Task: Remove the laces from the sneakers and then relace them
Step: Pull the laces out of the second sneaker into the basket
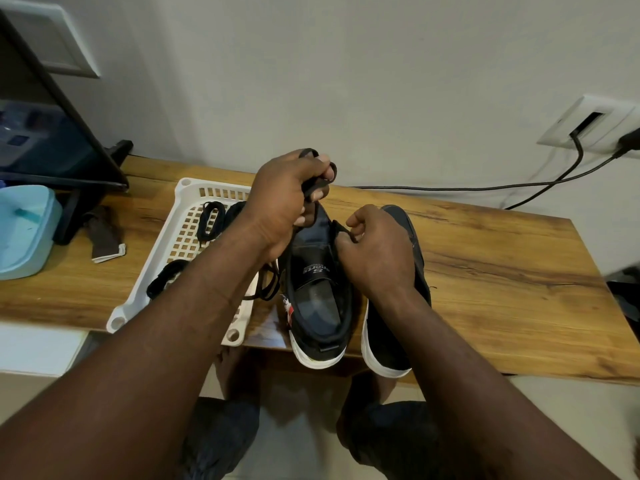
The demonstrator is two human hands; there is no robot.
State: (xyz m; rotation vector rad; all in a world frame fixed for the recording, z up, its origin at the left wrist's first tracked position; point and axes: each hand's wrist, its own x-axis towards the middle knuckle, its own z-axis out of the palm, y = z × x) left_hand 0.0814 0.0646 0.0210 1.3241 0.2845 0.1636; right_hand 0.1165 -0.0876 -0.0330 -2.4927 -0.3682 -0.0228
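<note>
At the near edge of the wooden surface [502, 265], two black white-soled shoes sit side by side, heels toward the person and jutting past the edge. Shoe [318, 317], the left one: opening up, tongue [317, 268] bearing a white "S sport" label. Second shoe [388, 344]: just beside it on the right, mostly hidden under the right forearm. Left hand [284, 202]: raised over the shoe's toe end, grip clamped on the lace [314, 184], which is black and flat and loops over and between the curled fingers. Below the fist, black strands hang past the wrist and lie across the tray's right rim, next to the shoe. Right hand [377, 251]: low, at the right edge of the tongue, thumb and forefinger pinched together on a short run of lace. Cannot tell whether this run passes through an eyelet, or whether it is one piece with the left hand's. Tray [183, 188]: white, perforated, just left of the shoe. It holds loose laces [210, 220], black, one coil at the far end and another nearer, partly covered by the left forearm. Far left: pale blue tub [24, 230], dark screen [41, 147] on a stand, a folded brown slip [107, 242] between tub and tray. Right wall: socket [588, 123] with two cables [450, 187], one running along the back edge.
</note>
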